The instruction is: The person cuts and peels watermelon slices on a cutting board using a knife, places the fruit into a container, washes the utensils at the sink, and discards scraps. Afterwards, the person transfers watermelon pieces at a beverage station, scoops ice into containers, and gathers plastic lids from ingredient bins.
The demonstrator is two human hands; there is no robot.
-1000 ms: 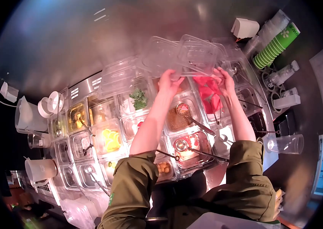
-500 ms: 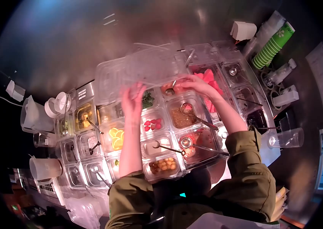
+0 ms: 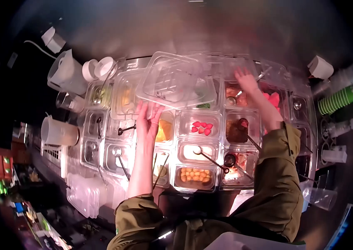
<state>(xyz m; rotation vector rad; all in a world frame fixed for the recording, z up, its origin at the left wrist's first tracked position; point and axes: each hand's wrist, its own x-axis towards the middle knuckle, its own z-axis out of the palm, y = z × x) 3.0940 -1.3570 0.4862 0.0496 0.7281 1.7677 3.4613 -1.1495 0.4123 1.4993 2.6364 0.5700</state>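
My left hand [image 3: 148, 118] grips the near edge of a clear plastic lid [image 3: 176, 79], which lies slanted over the containers at the back left. Another clear lid [image 3: 120, 96] overlaps beneath it. My right hand [image 3: 246, 80] reaches to the back row, fingers spread, over a clear lid [image 3: 231, 66] behind the container of pinkish-orange pieces [image 3: 243, 99]; whether it touches that lid is unclear. Red berries [image 3: 202, 128] and a tub of yellow-orange balls [image 3: 195, 175] sit in front, between my arms.
Ladles and spoons [image 3: 212, 160] stick out of several tubs. To the left stand plastic jugs [image 3: 59, 131] and a stack of clear tubs or lids [image 3: 87, 193]. Green cups [image 3: 341, 99] and a clear cup [image 3: 322, 198] are on the right.
The view has swung so that the containers appear farther right. My left hand has shifted left over them with the lid. My right hand has moved away from the lid toward the back.
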